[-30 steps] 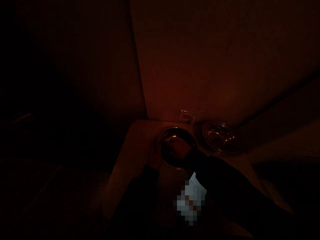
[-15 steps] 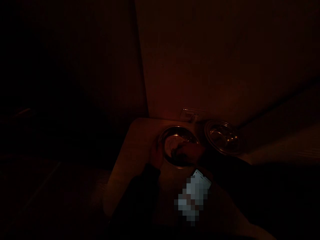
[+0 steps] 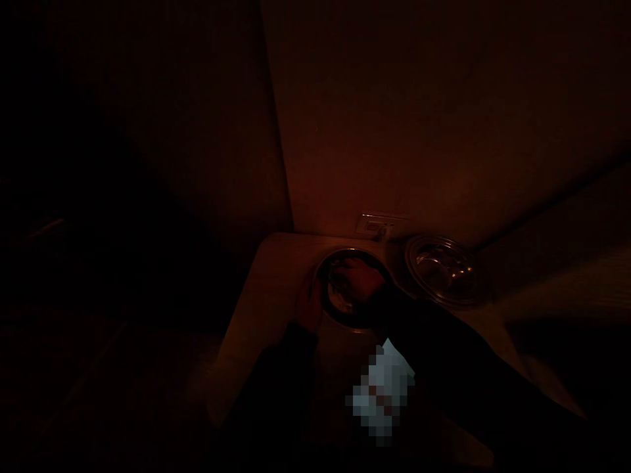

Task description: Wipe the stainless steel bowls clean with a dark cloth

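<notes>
In very dim reddish light, a round, shiny metal bowl rests on a small wooden table. My left hand is against the bowl's left side, its fingers along the outer wall by the rim. Inside the bowl is my right hand, its fingers bent down at the far left of the inside. Something pale shows at the bottom, but its kind is too dark to make out. What the right fingertips hold or press is hidden.
A round metal lid or dish leans at the table's back right. A wall socket with a plug sits behind the bowl. Nearer me lies a lit phone, its screen blurred out. The wooden table's left edge drops into darkness.
My right hand has moved from the right side of the bowl's inside toward its far left, with the forearm swinging inward over the phone's top corner. My left hand stays on the bowl.
</notes>
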Available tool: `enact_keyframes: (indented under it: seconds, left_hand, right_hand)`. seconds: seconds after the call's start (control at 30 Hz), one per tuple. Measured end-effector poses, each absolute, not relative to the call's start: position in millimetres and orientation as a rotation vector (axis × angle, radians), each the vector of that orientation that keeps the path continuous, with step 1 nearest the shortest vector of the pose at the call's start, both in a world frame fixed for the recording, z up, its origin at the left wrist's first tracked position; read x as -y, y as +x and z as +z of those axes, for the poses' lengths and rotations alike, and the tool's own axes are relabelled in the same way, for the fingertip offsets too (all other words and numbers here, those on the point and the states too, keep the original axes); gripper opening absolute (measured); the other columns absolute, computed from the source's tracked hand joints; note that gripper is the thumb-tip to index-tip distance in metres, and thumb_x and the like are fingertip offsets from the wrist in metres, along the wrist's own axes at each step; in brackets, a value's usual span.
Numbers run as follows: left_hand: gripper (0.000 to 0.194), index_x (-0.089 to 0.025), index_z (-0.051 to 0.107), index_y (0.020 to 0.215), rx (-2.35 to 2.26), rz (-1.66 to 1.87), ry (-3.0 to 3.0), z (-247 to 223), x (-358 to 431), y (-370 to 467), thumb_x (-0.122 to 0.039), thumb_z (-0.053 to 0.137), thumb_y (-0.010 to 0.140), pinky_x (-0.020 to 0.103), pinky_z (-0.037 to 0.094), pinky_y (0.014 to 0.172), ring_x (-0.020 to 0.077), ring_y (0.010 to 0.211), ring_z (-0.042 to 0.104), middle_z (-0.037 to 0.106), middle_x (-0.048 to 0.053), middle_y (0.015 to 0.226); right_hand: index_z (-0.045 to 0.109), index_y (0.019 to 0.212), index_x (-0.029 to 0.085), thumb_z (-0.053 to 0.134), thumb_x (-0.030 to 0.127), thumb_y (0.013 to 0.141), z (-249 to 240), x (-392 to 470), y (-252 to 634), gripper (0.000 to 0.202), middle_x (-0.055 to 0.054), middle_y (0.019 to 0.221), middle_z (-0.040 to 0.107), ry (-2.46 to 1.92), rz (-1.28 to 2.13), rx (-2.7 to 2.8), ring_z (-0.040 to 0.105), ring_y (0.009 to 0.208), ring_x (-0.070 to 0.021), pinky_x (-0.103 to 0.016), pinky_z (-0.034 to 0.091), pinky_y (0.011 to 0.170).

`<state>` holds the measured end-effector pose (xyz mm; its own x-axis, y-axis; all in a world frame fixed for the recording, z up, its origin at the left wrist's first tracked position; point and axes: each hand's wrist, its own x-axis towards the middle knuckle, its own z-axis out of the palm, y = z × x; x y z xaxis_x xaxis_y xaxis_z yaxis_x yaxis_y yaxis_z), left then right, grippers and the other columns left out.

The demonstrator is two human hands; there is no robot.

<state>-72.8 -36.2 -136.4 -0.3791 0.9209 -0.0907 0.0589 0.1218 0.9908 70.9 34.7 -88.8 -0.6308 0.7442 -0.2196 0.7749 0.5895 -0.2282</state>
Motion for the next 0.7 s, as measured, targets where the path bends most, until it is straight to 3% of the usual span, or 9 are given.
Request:
enact_keyframes:
  seconds: [0.2, 0.43, 0.7]
  left_hand:
    - [0.045, -0.011, 0.058, 0.13, -1.583, 1.356, 0.978, -133, 37, -71, -0.03, 0.042, 0.093, 0.035, 0.038, 0.112, 0.0227, 0.128, 0.054, 0.059, 0.013, 0.136]
    - [0.047, -0.012, 0.057, 0.13, -1.595, 1.361, 0.999, -135, 37, -70, -0.038, 0.042, 0.094, 0.038, 0.035, 0.113, 0.0243, 0.131, 0.051, 0.056, 0.014, 0.139]
    - [0.042, -0.014, 0.058, 0.128, -1.598, 1.351, 0.974, -134, 36, -71, -0.031, 0.041, 0.093, 0.037, 0.036, 0.113, 0.0233, 0.13, 0.052, 0.058, 0.012, 0.137]
  right_hand:
    - [0.07, 0.115, 0.023, 0.066, 0.011, 0.078, -88, -20, 79, 0.039, -0.008, 0.131, 0.059, 0.894, -0.651, -2.822, 0.046, 0.128, -0.0272, -0.044, 0.032, 0.111]
    - [0.077, 0.092, 0.021, 0.07, 0.013, 0.075, -87, -21, 104, 0.02, -0.007, 0.106, 0.071, 0.673, -0.843, -2.782, 0.064, 0.101, -0.0205, -0.033, 0.049, 0.09]
    - [0.069, 0.112, 0.016, 0.058, 0.026, 0.091, -95, -10, 66, 0.026, -0.013, 0.116, 0.068, 1.116, -0.853, -2.813, 0.061, 0.111, -0.0256, -0.04, 0.046, 0.096]
